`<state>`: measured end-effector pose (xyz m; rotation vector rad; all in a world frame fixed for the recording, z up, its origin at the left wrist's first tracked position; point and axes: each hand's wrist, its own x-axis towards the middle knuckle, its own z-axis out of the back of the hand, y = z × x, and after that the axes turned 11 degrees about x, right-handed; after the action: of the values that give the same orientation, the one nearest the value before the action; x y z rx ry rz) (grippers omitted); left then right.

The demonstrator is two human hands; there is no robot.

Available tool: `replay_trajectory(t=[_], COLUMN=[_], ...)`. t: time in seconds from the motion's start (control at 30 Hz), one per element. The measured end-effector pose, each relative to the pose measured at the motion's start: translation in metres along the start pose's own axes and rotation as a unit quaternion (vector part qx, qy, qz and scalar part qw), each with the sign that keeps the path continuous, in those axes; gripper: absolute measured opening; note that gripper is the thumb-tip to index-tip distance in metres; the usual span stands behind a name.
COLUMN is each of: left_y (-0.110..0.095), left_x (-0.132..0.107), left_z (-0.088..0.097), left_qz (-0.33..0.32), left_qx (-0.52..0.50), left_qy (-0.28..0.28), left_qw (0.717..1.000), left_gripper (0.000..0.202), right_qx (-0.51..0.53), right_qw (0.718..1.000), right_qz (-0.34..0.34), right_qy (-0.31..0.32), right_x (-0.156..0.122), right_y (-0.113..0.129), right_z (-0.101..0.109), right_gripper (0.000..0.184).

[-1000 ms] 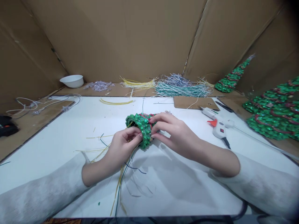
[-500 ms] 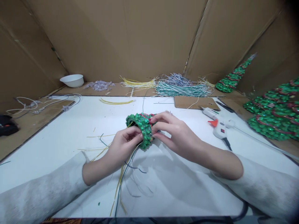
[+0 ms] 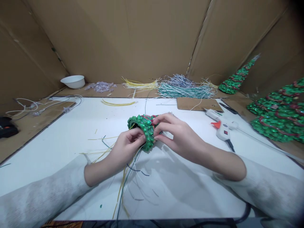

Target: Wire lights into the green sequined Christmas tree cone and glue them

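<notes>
A small green glittery Christmas tree [image 3: 148, 139] with red trim lies on its side above the white board, its hollow base turned to the left. My left hand [image 3: 129, 142] grips the rim of that base, with the thumb outside and the other fingers reaching into the opening. From the other side, my right hand [image 3: 175, 131] pinches at the tree's decorated surface; its fingertips partly hide whatever they hold there. Yellow, green and white wires [image 3: 123, 186] trail out of the hollow base, under my left hand and down the board.
A white hot glue gun [image 3: 223, 131] with an orange trigger lies at right, beside a cardboard piece [image 3: 199, 104]. Wire bundles [image 3: 186, 91], clear beads [image 3: 101, 86] and a white bowl [image 3: 73, 81] line the back. Two finished-looking trees [image 3: 280, 117] stand right.
Both hands keep nearly the same hold on the tree. The fingers of my right hand shift very slightly, and the trailing wires move a little.
</notes>
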<state>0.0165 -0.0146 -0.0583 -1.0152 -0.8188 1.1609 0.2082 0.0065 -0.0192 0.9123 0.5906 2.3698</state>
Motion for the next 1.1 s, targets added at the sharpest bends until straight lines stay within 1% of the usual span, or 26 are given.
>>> replay_trajectory(t=[0.07,0.13,0.23,0.47,0.57,0.73,0.9,1.1], left_y=[-0.001,-0.001,0.000,0.004,0.005,0.005,0.006,0.005], left_x=[-0.001,-0.002,-0.002,0.001,0.002,0.002,0.002,0.001], left_z=[0.000,0.000,-0.001,-0.002,-0.002,-0.002,-0.002,-0.002], left_qz=[0.001,0.000,-0.002,-0.023,-0.023,-0.018,-0.023,-0.026], left_qx=[-0.003,-0.009,-0.015,-0.027,-0.024,-0.023,-0.022,-0.018], left_qy=[-0.001,-0.003,-0.009,-0.009,-0.011,-0.007,0.001,-0.005], left_qw=[1.000,1.000,1.000,0.999,0.999,1.000,1.000,0.999], left_gripper=[0.022,0.023,0.021,0.008,0.010,0.017,0.015,0.020], right_qx=[0.008,0.008,0.004,-0.043,-0.064,-0.075,-0.061,-0.031], right_qw=[1.000,1.000,1.000,0.999,0.997,0.994,0.994,0.995], right_qz=[-0.004,-0.006,0.002,0.021,0.036,0.055,0.065,0.065], right_qy=[0.019,0.024,0.011,-0.016,-0.034,-0.054,-0.061,-0.067], right_x=[0.001,0.001,0.000,-0.001,-0.002,-0.003,-0.004,-0.004], right_y=[0.000,0.000,-0.001,0.001,0.001,-0.001,-0.002,-0.003], right_z=[0.002,0.002,0.000,-0.004,-0.007,-0.012,-0.012,-0.012], right_gripper=[0.011,0.013,0.013,0.013,0.013,0.013,0.013,0.013])
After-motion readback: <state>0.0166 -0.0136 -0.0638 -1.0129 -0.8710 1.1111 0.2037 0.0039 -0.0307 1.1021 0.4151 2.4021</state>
